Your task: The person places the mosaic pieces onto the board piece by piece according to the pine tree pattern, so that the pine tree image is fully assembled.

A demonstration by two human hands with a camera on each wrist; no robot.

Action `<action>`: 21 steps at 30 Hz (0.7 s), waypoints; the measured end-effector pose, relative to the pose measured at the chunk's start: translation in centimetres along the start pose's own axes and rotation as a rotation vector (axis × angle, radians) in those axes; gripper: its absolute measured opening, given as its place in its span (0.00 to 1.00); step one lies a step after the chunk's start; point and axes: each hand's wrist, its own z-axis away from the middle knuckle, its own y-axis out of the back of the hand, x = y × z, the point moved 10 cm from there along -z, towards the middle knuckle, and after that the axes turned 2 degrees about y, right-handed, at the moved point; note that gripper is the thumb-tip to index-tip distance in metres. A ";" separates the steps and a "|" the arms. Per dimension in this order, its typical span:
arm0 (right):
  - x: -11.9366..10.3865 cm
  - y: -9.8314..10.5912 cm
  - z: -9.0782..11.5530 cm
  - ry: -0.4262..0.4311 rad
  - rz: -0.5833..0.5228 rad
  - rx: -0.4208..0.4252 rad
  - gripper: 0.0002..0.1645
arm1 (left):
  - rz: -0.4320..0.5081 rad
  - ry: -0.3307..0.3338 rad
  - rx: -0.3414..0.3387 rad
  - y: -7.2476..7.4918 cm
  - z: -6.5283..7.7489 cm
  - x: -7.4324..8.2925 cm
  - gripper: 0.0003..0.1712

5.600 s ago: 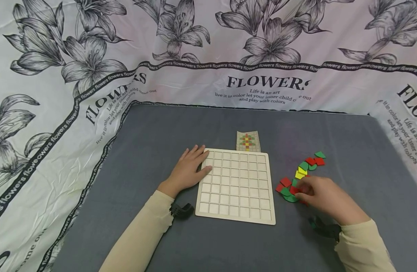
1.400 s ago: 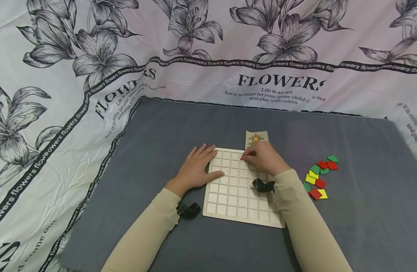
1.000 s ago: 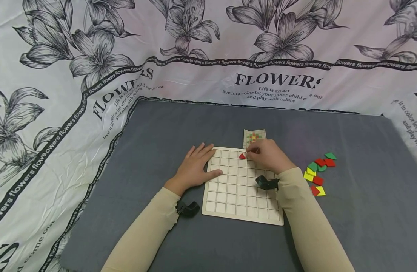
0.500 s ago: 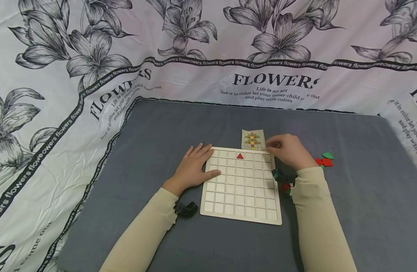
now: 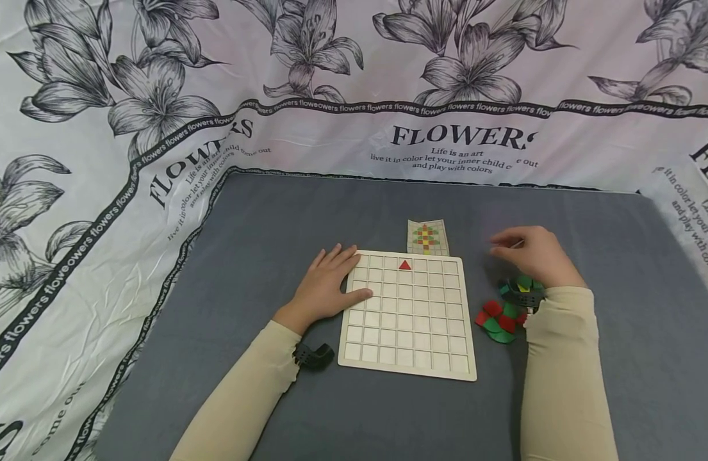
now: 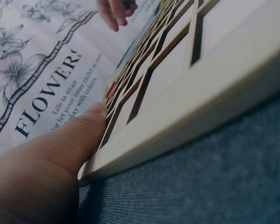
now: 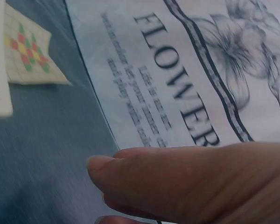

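Note:
In the head view a pale wooden grid board lies on the grey cloth. A red triangle sits in one cell of its far row. My left hand rests with spread fingers on the board's left edge, its thumb over the grid; the left wrist view shows that thumb at the rim. My right hand hovers right of the board with loosely bent fingers and nothing visible in them. Below it lie red pieces and green pieces, partly hidden by the wrist camera.
A paper pattern card with a coloured tree-like design lies against the board's far edge. A black wrist camera overlaps the piece pile. White flower-printed cloth rises behind and left of the grey surface.
My right hand brought the red triangle from the pile to the board's far row, let go of it, and moved back right above the pieces. My left hand has stayed on the board.

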 end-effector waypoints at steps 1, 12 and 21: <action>0.4 0.3 0.2 -0.008 0.002 0.004 0.24 | 0.002 -0.002 0.001 0.0 0.0 0.0 0.52; 4.3 1.1 1.7 -0.120 -0.014 -0.057 0.26 | 0.010 -0.002 0.003 0.1 0.1 0.0 0.52; 6.9 1.9 3.1 -0.184 -0.012 -0.081 0.31 | 0.014 -0.003 0.007 0.1 0.0 0.0 0.52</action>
